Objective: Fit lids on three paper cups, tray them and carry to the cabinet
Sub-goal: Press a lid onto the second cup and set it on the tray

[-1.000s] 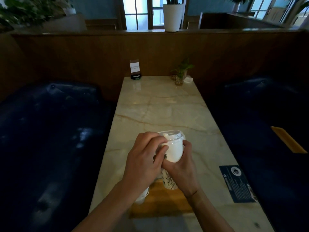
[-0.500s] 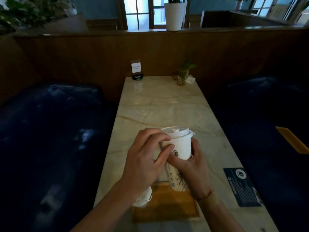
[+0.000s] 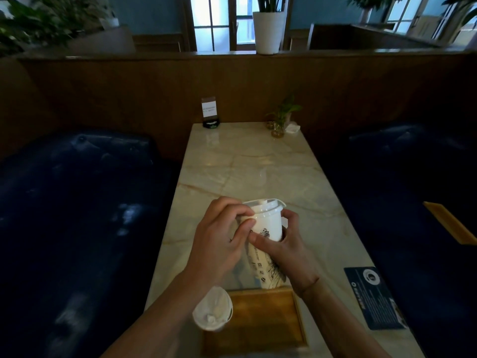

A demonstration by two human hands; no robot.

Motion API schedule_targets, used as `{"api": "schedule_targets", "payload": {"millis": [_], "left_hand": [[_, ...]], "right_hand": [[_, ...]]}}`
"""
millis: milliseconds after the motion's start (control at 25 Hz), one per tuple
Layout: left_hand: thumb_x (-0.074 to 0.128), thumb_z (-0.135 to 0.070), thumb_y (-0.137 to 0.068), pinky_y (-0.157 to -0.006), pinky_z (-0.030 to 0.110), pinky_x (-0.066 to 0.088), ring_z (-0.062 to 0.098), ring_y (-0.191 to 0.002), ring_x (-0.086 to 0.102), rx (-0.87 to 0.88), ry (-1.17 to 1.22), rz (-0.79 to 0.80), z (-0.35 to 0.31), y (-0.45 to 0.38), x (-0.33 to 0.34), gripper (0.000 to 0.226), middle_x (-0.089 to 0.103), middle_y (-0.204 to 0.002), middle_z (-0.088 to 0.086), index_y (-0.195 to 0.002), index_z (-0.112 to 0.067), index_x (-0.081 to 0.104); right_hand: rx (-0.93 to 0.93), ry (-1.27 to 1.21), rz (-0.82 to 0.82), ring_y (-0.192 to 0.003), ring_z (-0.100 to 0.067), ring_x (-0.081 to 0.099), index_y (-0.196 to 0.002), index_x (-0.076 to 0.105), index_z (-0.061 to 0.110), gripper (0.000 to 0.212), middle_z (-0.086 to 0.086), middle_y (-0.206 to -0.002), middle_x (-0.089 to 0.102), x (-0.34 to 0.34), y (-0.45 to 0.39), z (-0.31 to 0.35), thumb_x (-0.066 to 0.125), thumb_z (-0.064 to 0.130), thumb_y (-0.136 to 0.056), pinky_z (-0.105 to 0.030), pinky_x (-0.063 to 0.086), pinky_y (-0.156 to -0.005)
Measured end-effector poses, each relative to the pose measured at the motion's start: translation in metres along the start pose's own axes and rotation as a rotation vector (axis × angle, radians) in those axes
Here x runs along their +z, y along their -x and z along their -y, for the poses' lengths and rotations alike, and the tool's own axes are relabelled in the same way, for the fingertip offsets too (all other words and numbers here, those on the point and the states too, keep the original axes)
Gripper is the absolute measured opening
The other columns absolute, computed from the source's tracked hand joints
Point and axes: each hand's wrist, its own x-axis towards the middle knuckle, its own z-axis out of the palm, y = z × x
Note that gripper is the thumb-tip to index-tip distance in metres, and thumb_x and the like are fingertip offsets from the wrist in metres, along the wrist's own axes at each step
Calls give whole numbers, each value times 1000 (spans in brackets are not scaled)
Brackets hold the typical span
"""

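A tall white paper cup with black print stands tilted, its translucent lid seated on the rim. A second lidded cup stands at its 7 o'clock, touching the wooden tray's left edge.

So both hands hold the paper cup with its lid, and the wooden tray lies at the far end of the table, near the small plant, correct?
Not quite. In the head view, the wooden tray lies at the near end of the table; both hands hold the lidded paper cup.

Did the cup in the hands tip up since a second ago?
Yes. The cup now stands more upright, its lid less tipped toward the camera. Its base stays at the far edge of the wooden tray.
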Motion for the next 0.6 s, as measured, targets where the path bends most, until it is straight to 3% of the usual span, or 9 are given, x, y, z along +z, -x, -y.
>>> {"api": "schedule_targets", "payload": {"millis": [160,320,480,600], "left_hand": [[72,-16,-87,-85,23,49,10,-96,59,-11,-41,34,4,-15,9,12,58,-102,-5,-98,-15,67],[71,-17,-86,-82,28,50,14,-95,60,46,-79,4,0,-18,12,13,57,-102,-4,-98,-15,66],[64,-26,-89,-83,23,49,13,-93,59,107,-79,-52,-7,-16,10,15,58,-101,-3,-98,-14,66],[64,-29,-89,-85,15,46,10,-94,56,131,-53,-106,-10,-12,9,17,58,-100,-4,-97,-14,65]], "right_hand": [[-74,185,-107,-85,-9,73,-122,35,33,92,-1,-106,70,3,-16,1,91,48,-50,-30,62,-71],[-160,262,-214,-78,12,68,-115,38,41,84,14,-92,69,9,-18,-1,81,59,-45,-9,51,-53],[-205,206,-280,-76,7,69,-106,42,52,71,12,-91,70,9,-9,2,81,58,-47,-11,52,-54],[-228,165,-269,-77,1,71,-111,45,47,76,6,-100,69,10,0,5,82,56,-45,-15,54,-55]]}}
